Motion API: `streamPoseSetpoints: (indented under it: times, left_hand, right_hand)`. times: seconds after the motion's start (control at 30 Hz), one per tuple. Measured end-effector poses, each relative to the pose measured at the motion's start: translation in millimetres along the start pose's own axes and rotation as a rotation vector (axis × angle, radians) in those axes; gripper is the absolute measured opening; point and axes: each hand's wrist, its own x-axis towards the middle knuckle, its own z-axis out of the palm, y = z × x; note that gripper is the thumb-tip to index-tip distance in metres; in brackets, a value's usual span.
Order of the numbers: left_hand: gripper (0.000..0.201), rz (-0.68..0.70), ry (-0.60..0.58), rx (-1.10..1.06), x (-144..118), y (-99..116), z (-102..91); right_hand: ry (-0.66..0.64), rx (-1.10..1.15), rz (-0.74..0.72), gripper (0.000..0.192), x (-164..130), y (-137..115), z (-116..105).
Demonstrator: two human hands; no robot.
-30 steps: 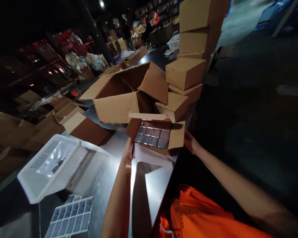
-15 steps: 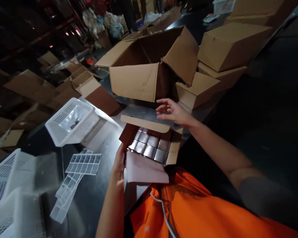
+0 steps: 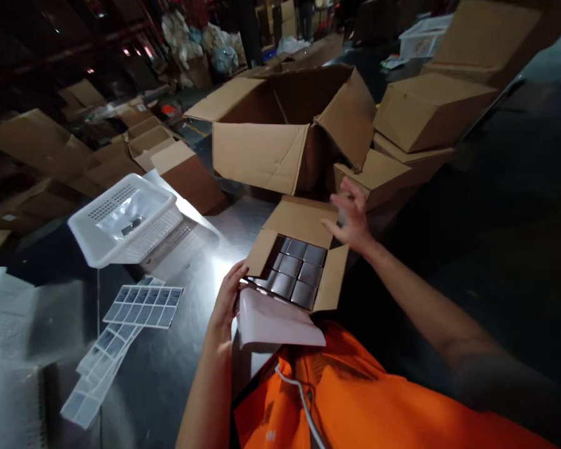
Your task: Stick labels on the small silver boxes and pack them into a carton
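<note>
In front of me stands a small open cardboard box, packed with rows of shiny dark square-topped packs. My left hand grips the box at its left side, fingers by the left flap. Over the far right corner, near the raised far flap, my right hand is open with fingers apart and nothing in it. A pale, curved sheet or flap hangs over the near side; what it is made of I cannot tell.
A large open carton stands behind the small box, with closed cartons stacked to its right. Left on the metal table are a white plastic basket and label sheets. Blurred translucent bins sit at lower left.
The small box's far flap now stands back, away from the packs, and its left flap lies partly over them. My right hand has moved right, fingers more spread. The view has shifted slightly.
</note>
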Motion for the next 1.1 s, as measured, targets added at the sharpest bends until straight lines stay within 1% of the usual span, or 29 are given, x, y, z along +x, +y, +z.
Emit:
streamPoseSetpoints:
  times: [0.03,0.07,0.1,0.13,0.17,0.2,0.23,0.33,0.37,0.4,0.43,0.47,0.5,0.53,0.6,0.67,0.7,0.77,0.8,0.87,1.0,1.1]
  left_hand:
    - [0.057,0.026,-0.003,0.018,2,1,0.1]
    - [0.056,0.054,-0.004,0.039,5,1,0.0]
    - [0.054,0.081,0.001,0.062,7,2,-0.1]
    - [0.051,0.106,0.012,0.085,10,2,-0.2]
    - [0.049,0.129,0.024,0.109,12,2,-0.2]
    - [0.047,0.148,0.035,0.133,13,1,-0.2]
    - [0.046,0.166,0.046,0.155,13,0,0.0]
    - [0.049,0.220,0.105,0.204,8,-5,1.0]
    - [0.050,0.237,0.145,0.211,5,-7,1.3]
    - [0.051,0.257,0.200,0.228,0,-8,1.6]
    - [0.050,0.286,0.260,0.263,-5,-8,1.7]
    - [0.048,0.327,0.312,0.315,-10,-9,1.9]
    - [0.044,0.376,0.343,0.377,-15,-9,2.1]
    - [0.040,0.428,0.354,0.437,-20,-8,2.4]
    - [0.033,0.503,0.328,0.501,-25,-8,3.0]
    - [0.031,0.483,0.299,0.466,-26,-9,3.4]
    - [0.032,0.449,0.301,0.436,-25,-11,3.5]
    - [0.036,0.392,0.321,0.365,-23,-14,3.4]
    - [0.040,0.384,0.333,0.329,-22,-16,3.4]
    - [0.047,0.395,0.334,0.261,-21,-19,3.1]
    - [0.061,0.360,0.262,0.194,-22,-22,1.7]
    - [0.058,0.352,0.247,0.198,-22,-25,0.4]
  right_hand:
    - [-0.060,-0.050,-0.011,0.031,-15,5,-3]
    - [-0.107,-0.058,-0.017,0.024,-31,8,-8]
    - [-0.174,-0.032,-0.008,0.029,-46,8,-13]
    - [-0.250,0.026,0.020,0.040,-60,6,-17]
    - [-0.315,0.096,0.063,0.053,-71,2,-18]
    - [-0.353,0.152,0.126,0.067,-79,-4,-18]
    - [-0.345,0.184,0.210,0.079,-84,-11,-14]
    - [-0.147,0.190,0.478,0.114,-84,-36,12]
    - [-0.093,0.206,0.532,0.125,-81,-45,21]
    - [-0.061,0.239,0.550,0.132,-78,-53,29]
    - [-0.049,0.276,0.532,0.134,-75,-60,34]
    - [-0.034,0.290,0.481,0.132,-72,-67,36]
    - [-0.023,0.278,0.399,0.129,-71,-72,36]
    - [-0.026,0.250,0.293,0.128,-71,-77,33]
    - [-0.106,0.193,0.060,0.122,-72,-85,23]
    - [-0.233,0.177,-0.134,0.104,-75,-91,13]
    - [-0.275,0.176,-0.186,0.091,-75,-94,10]
    - [-0.295,0.147,-0.227,0.065,-77,-102,6]
    - [-0.288,0.125,-0.238,0.055,-77,-107,6]
    - [-0.290,0.080,-0.252,0.043,-78,-114,7]
    - [-0.355,0.024,-0.283,0.035,-81,-115,7]
    - [-0.411,-0.003,-0.306,0.036,-83,-111,1]
